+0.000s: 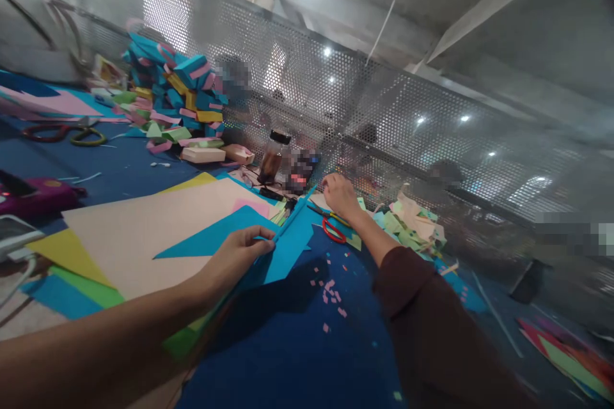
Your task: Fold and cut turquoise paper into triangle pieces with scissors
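My left hand [249,246] is closed in a pinch on the near end of a folded edge of blue paper [292,249]. The fold runs away from me as a narrow raised strip, and the rest of the sheet hangs to its right. Just past the far tip of that strip is my right hand [339,195], its fingers loosely bent and nothing visible in them. Scissors [333,230] with red and yellow handles lie beneath my right wrist. Under the left hand, a large pale sheet [144,223] rests on yellow, green and blue sheets.
A pile of blue, pink and yellow folded paper pieces [177,86] stands at the back left. Nearby are more scissors [86,134] and a lidded jar [273,156]. Paper scraps [415,220] heap up at right, with pink bits [330,294] in front. A perforated metal panel [384,121] borders the table.
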`<act>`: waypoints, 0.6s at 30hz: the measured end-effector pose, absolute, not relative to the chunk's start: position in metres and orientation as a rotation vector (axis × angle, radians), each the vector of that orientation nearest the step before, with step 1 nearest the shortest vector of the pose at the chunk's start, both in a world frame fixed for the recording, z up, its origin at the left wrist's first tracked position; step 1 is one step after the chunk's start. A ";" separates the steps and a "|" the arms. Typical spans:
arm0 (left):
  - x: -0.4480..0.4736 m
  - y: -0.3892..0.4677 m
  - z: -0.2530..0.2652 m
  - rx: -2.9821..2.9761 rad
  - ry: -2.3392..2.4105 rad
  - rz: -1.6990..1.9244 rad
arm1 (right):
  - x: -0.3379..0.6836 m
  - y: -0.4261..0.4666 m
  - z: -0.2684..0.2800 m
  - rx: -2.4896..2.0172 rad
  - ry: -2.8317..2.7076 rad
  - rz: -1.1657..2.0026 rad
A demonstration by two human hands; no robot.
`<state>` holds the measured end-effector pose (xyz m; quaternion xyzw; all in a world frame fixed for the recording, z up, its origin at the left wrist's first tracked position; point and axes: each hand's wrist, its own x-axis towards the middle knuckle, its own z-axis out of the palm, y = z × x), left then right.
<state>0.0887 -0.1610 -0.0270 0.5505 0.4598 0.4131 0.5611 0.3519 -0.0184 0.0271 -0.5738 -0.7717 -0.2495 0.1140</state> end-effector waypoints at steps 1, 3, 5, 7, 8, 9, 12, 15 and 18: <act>0.090 -0.161 -0.027 1.302 1.082 0.972 | 0.357 -0.029 0.027 -1.737 -2.272 -0.699; 0.092 -0.163 -0.026 1.303 1.075 0.956 | 0.367 -0.050 0.023 -1.879 -2.297 -0.624; 0.095 -0.165 -0.026 1.331 1.093 0.973 | 0.378 -0.070 0.017 -2.016 -2.310 -0.557; 0.096 -0.166 -0.027 1.355 1.092 1.000 | 0.388 -0.086 0.011 -2.119 -2.301 -0.520; 0.096 -0.166 -0.028 1.356 1.084 1.003 | 0.392 -0.092 0.008 -2.160 -2.295 -0.506; 0.096 -0.165 -0.028 1.358 1.080 1.004 | 0.395 -0.097 0.006 -2.198 -2.287 -0.495; 0.095 -0.162 -0.030 1.411 1.103 1.042 | 0.401 -0.101 0.000 -2.273 -2.270 -0.465; 0.093 -0.160 -0.030 1.441 1.127 1.062 | 0.399 -0.093 -0.006 -2.311 -2.242 -0.451; 0.091 -0.161 -0.028 1.440 1.137 1.037 | 0.396 -0.081 -0.012 -2.324 -2.209 -0.449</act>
